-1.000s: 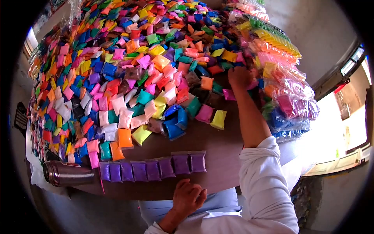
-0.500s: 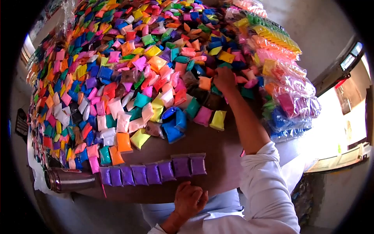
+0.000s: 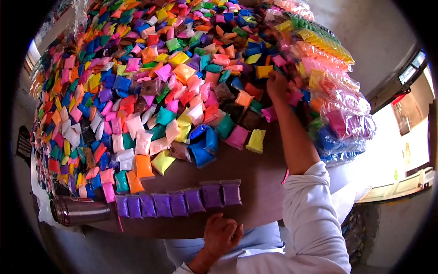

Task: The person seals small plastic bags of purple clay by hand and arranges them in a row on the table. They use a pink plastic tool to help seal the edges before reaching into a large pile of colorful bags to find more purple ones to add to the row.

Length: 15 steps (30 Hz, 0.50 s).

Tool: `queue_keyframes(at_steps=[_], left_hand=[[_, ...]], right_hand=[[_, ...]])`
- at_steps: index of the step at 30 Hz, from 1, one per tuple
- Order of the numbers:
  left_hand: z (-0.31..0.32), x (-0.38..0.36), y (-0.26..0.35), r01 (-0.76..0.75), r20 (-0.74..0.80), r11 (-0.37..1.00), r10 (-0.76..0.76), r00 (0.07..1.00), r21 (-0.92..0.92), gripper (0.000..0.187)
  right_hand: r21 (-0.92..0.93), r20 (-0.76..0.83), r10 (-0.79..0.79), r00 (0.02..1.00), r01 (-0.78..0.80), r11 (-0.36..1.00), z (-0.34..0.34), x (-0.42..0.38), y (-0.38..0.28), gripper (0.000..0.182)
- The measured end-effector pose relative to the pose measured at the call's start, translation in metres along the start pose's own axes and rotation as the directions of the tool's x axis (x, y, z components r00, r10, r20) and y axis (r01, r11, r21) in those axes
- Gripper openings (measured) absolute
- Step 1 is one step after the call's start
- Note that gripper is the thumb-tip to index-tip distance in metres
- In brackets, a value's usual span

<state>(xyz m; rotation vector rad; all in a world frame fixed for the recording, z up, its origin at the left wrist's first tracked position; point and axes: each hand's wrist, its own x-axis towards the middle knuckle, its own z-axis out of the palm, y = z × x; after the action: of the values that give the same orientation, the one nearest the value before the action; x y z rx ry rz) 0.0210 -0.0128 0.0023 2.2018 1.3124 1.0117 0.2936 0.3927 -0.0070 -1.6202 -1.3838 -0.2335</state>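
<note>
One tabletop (image 3: 260, 187), brown, spanned the middle of the frame, bearing a heap of small sealed packets (image 3: 163, 117) in many colours, which filled the upper left and upper centre. Item: eight purple packets (image 3: 179, 203), laid side by side in a row at lower left to centre, the two rightmost set slightly higher. Item: the right hand (image 3: 277, 86), upper right of centre, reaching into the right side of the heap, fingers bent downward beside a yellow packet (image 3: 264, 71); whether it gripped anything could not be told. Just below and left of this hand, one magenta packet (image 3: 269, 114). Item: the left hand (image 3: 222, 234), bottom centre, near the right end of the purple row, loosely open with fingers curled, nothing visible in it. At the heap's lower edge, near centre: one lime-yellow packet (image 3: 255, 141), one pink packet (image 3: 237, 137) beside it, and blue packets (image 3: 202, 153) farther left. Item: one shiny metal flask (image 3: 82, 211), lying on its side at lower left, near the row's left end. Item: clear plastic bags (image 3: 349, 123) of coloured packets, stacked along the right. Item: one white sleeve (image 3: 310, 205), bunched at the right forearm, lower right.
</note>
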Motion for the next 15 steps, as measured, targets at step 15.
queue_keyframes(at_steps=[15], left_hand=[[0.002, -0.004, 0.0, 0.001, 0.009, 1.0, -0.001, 1.0, -0.004, 0.015]], right_hand=[[0.033, 0.378, 0.064, 0.924, -0.083, 0.996, 0.041, 0.007, -0.05, 0.042]])
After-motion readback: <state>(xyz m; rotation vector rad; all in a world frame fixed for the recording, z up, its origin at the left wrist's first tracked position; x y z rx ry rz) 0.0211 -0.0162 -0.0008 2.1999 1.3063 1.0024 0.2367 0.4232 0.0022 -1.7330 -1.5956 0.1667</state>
